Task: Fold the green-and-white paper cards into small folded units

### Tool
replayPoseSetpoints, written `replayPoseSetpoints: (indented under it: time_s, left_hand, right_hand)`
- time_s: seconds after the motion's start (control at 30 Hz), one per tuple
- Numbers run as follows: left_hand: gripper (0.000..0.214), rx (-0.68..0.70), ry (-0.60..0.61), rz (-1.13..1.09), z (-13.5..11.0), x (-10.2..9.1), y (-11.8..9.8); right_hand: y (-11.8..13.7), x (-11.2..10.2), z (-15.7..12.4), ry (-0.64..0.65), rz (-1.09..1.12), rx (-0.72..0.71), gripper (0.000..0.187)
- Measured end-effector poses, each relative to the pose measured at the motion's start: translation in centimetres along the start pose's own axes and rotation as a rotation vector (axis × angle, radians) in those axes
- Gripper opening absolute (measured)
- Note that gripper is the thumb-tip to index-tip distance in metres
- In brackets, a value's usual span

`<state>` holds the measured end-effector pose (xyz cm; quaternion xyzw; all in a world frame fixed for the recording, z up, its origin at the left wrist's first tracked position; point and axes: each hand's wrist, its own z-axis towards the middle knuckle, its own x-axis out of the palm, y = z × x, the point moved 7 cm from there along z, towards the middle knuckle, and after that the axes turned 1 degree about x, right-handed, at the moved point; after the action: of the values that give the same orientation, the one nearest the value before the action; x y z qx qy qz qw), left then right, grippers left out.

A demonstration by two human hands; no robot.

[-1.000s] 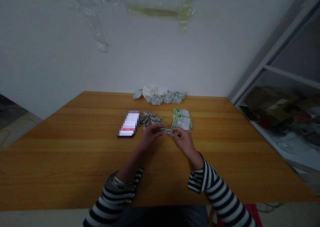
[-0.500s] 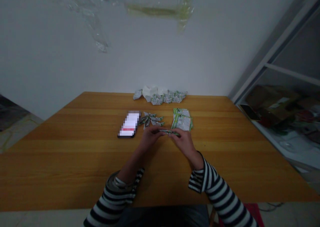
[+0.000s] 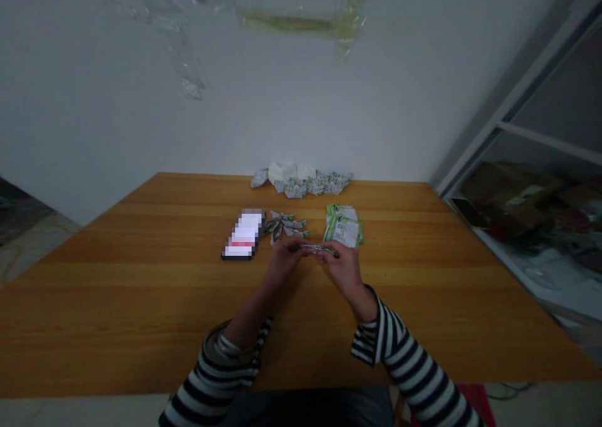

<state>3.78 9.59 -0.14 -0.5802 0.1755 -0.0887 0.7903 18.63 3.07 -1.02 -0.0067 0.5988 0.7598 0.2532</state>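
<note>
**A:** Fingertips [image 3: 292, 251] of both hands are pinched shut on a narrow green-and-white strip [image 3: 316, 247], with the left hand [image 3: 282, 261] at one end and the right hand [image 3: 341, 265] at the other. It's held just above the table [image 3: 141, 289], right in front of the stack of flat wrappers [image 3: 342, 227].

**B:** Yeah, I'd grip near the ends and pull it taut so any crease lands straight. Can't tell how many layers it has tbh, too small. The folded pieces [image 3: 286, 225] just behind the left hand look like a decent model to match. Phone [image 3: 243, 234] is beside those, and the heap of wrappers [image 3: 301, 181] is well back by the wall.
</note>
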Motion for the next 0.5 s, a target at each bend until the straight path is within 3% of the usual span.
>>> replayPoseSetpoints:
  time_s: [0.13,0.23,0.5]
  left_hand:
    - [0.025,0.024,0.133,0.048,0.03,0.67,0.05]
    - [0.022,0.053,0.127,0.13,-0.02,0.38,0.02]
    - [0.017,0.093,0.123,0.222,-0.13,0.51,0.24]
  right_hand:
    - [0.23,0.35,-0.01,0.15,-0.02,-0.033,0.02]
    - [0.71,0.52,0.1,0.256,0.014,-0.068,0.021]
    - [0.54,0.72,0.24,0.259,-0.289,-0.13,0.021]
